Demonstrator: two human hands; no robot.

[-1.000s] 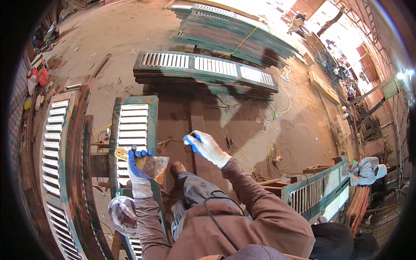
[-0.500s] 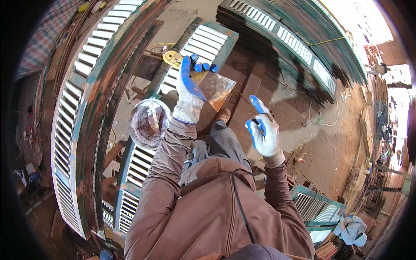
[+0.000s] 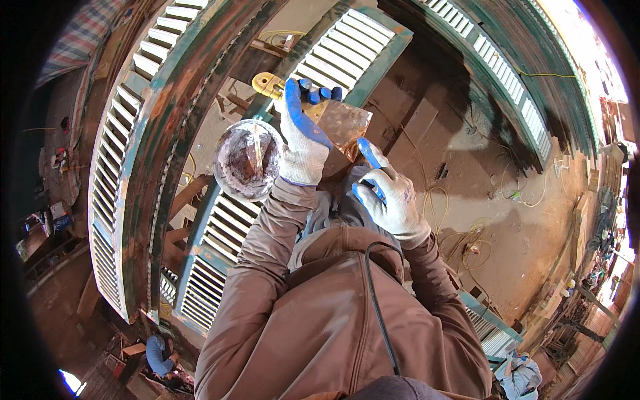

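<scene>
My left hand (image 3: 303, 145), in a white glove with blue-coated fingers, is closed round a putty knife (image 3: 344, 125). Its yellow handle end juts out past the thumb, and the broad, stained metal blade reaches to the right. In a matching glove, my right hand (image 3: 395, 200) is raised beside the blade's lower corner. Its index finger stretches out close to that corner, while the other fingers are partly bent, with nothing visible in them. Left of my left wrist is a round bucket (image 3: 221, 148) with pale residue on its walls and a stick (image 3: 259, 150) inside.
A louvred shutter (image 3: 395, 56) with white slats and green frame runs beneath the bucket and my left arm. More shutters stand stacked at the left (image 3: 107, 180) and far right (image 3: 513, 93). Yellow cords (image 3: 467, 243) lie on the floor. Another person (image 3: 159, 355) is at lower left.
My right hand has moved left and up, bringing its index finger close to the blade's corner. My left hand keeps hold of the putty knife. The whole view has shifted.
</scene>
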